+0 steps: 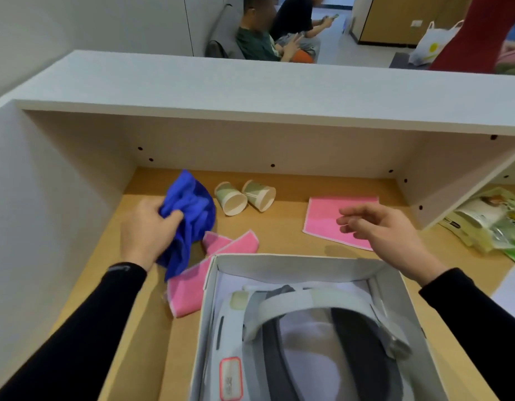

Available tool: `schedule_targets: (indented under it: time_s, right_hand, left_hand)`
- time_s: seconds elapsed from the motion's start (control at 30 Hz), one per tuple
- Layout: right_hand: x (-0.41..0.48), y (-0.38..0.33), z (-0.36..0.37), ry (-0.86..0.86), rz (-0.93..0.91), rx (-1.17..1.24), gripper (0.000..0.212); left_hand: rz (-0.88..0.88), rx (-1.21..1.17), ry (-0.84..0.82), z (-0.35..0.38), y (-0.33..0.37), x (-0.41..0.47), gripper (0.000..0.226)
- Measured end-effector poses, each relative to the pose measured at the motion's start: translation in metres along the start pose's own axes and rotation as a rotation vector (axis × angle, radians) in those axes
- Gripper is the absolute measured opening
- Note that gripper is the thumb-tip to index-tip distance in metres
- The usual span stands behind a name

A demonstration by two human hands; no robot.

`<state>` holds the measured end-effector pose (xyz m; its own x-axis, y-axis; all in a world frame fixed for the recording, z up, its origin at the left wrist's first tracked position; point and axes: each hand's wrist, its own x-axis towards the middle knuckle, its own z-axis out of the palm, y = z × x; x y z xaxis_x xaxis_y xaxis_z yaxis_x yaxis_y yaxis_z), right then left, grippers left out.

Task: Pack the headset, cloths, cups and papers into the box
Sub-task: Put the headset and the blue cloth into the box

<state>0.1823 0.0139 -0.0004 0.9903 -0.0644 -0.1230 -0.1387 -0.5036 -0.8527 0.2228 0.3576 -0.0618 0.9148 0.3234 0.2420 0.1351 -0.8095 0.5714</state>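
Observation:
A white and grey headset [314, 328] lies inside the open white box [210, 285] at the front of the desk. My left hand [146, 230] grips a bunched blue cloth [192, 215], lifted just left of the box's far corner. Beneath it a rumpled pink cloth [192, 285] lies against the box's left wall. Two paper cups [244, 196] lie on their sides further back. A flat pink cloth [325, 221] lies at the right, and my right hand [386, 227] hovers above it with relaxed fingers, holding nothing.
A white shelf [250, 111] overhangs the back of the wooden desk [279, 241], with a slanted side panel at right. Plastic packets [488, 221] and white paper [511, 293] sit at the far right. People sit beyond the partition.

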Motion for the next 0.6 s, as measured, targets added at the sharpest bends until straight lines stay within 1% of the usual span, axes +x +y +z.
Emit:
schedule_targets:
  time_s: [0.03,0.07,0.1,0.17,0.23,0.27,0.37,0.4,0.43,0.47,0.5,0.53,0.57,0.6]
  right_hand:
    - [-0.001,0.0,-0.001,0.001,-0.018,0.004,0.021]
    - [-0.003,-0.001,-0.002,0.001,-0.04,0.014,0.021]
    - [-0.005,-0.002,-0.004,0.006,-0.063,0.032,0.022]
    - [-0.011,-0.005,-0.009,0.025,-0.105,0.096,0.023]
    - [-0.023,-0.008,-0.017,0.022,-0.153,0.185,0.015]
    - [-0.03,-0.01,-0.021,-0.009,-0.183,0.249,0.015]
    - [-0.05,-0.015,-0.033,-0.183,-0.26,0.444,0.075]
    - [-0.058,-0.017,-0.038,-0.229,-0.295,0.495,0.087]
    - [-0.066,-0.016,-0.042,-0.257,-0.33,0.532,0.094]
    - [-0.074,-0.014,-0.047,-0.271,-0.354,0.55,0.096]
    - [-0.083,-0.011,-0.052,-0.283,-0.366,0.547,0.089]
    - [-0.093,-0.008,-0.055,-0.307,-0.365,0.529,0.077]
    - [-0.103,-0.004,-0.057,-0.356,-0.353,0.5,0.068]
    - [-0.113,0.001,-0.059,-0.418,-0.332,0.446,0.063]
  left_hand:
    - [0.043,-0.134,0.04,-0.018,0.017,-0.002,0.036]
    - [0.073,-0.287,0.056,-0.037,0.036,-0.006,0.033]
    - [0.1,-0.446,0.043,-0.056,0.057,-0.011,0.025]
    - [0.163,-0.731,-0.038,-0.091,0.102,-0.024,0.009]
    - [0.21,-0.961,-0.128,-0.114,0.14,-0.042,0.013]
    - [0.227,-1.05,-0.182,-0.12,0.154,-0.05,0.016]
    - [0.217,-1.19,-0.362,-0.117,0.186,-0.075,0.021]
    - [0.203,-1.183,-0.426,-0.11,0.195,-0.087,0.024]
    - [0.204,-1.138,-0.505,-0.103,0.202,-0.1,0.027]
    - [0.226,-1.034,-0.585,-0.096,0.207,-0.113,0.029]
    - [0.266,-0.88,-0.65,-0.089,0.21,-0.126,0.034]
    - [0.332,-0.696,-0.688,-0.084,0.208,-0.138,0.042]
    - [0.405,-0.528,-0.713,-0.082,0.204,-0.148,0.046]
    - [0.464,-0.36,-0.731,-0.08,0.197,-0.156,0.047]
